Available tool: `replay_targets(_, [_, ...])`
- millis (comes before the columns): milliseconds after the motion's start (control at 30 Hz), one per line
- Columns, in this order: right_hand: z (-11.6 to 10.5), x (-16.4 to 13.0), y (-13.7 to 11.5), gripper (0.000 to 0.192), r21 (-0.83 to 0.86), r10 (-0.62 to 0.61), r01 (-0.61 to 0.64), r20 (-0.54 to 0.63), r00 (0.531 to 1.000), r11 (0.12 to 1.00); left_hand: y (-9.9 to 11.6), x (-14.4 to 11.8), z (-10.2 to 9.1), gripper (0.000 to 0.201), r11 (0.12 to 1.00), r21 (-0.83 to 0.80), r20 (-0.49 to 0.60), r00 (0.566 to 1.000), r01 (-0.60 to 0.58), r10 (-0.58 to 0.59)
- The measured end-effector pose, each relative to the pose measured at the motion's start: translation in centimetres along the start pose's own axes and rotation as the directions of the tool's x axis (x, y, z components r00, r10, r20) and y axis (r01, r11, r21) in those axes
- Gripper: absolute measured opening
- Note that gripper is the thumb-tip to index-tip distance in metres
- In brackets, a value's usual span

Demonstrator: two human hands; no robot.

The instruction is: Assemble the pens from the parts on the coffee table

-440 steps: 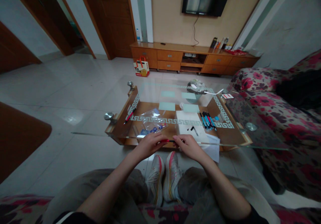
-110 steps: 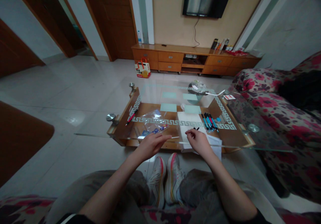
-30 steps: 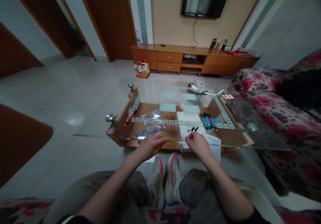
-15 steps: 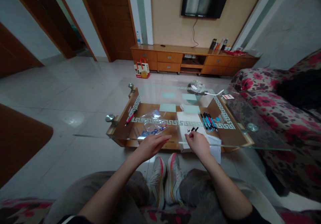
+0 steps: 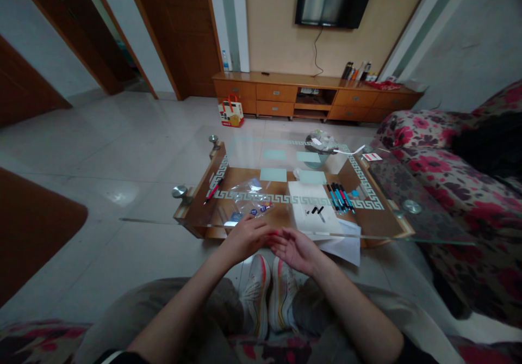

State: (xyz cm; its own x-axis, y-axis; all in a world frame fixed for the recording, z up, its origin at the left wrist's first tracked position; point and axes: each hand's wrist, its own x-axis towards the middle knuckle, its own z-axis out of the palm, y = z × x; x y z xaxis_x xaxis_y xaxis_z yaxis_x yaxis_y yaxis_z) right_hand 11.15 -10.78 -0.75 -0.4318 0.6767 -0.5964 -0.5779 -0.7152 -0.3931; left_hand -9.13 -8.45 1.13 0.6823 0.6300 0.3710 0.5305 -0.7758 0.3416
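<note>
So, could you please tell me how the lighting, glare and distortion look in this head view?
Head view: dim, flat indoor light; wide-angle bending at the edges; the glass tabletop reflects pale patches; left hand and right hand slightly soft; the pens stay readable.

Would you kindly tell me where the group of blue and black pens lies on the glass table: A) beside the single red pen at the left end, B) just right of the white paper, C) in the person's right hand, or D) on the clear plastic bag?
B: the pens lie side by side on the glass table just right of the white paper, apart from both hands.
</note>
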Motion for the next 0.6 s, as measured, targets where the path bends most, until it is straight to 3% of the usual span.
replay_targets(67, [-0.2, 0.2, 0.4, 0.018, 0.097, 0.069, -0.069, 0.01, 0.998, 0.993, 0.3, 0.1, -0.5, 0.015, 0.997, 0.067, 0.0, 0.999, -0.05, 0.05])
replay_targets(200, [-0.3, 0.6, 0.8, 0.015, 0.131, 0.088, -0.094, 0.052, 0.995, 0.987, 0.8, 0.1, -1.1, 0.016, 0.989, 0.114, -0.011, 0.995, -0.095, 0.097])
replay_targets(600, [-0.6, 0.7, 1.0, 0.015, 0.157, 0.067, -0.068, 0.008, 0.998, 0.985, 1.8, 0.1, -1.9, 0.022, 0.982, 0.174, 0.02, 0.997, -0.074, 0.072])
